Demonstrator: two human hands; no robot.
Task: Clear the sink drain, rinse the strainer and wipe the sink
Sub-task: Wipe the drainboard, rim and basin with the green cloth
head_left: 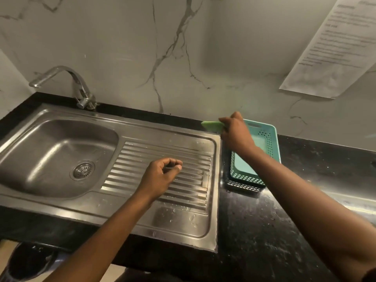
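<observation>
The steel sink (61, 127) fills the left half of the view, with the round strainer (83, 170) seated in its drain. The ribbed drainboard (183, 218) lies to the right of the bowl. My left hand (160, 177) hovers over the ribs with fingers loosely curled and nothing in it. My right hand (236, 132) is raised at the back right corner of the sink, above a teal basket (270, 139), and grips a green sponge (211, 125) that sticks out to the left.
A chrome tap (81, 88) stands at the back left, its spout turned left away from the bowl. Black stone counter (264, 231) surrounds the sink. A printed sheet (335, 47) hangs on the marble wall. A dark bin (30, 259) sits below the counter edge.
</observation>
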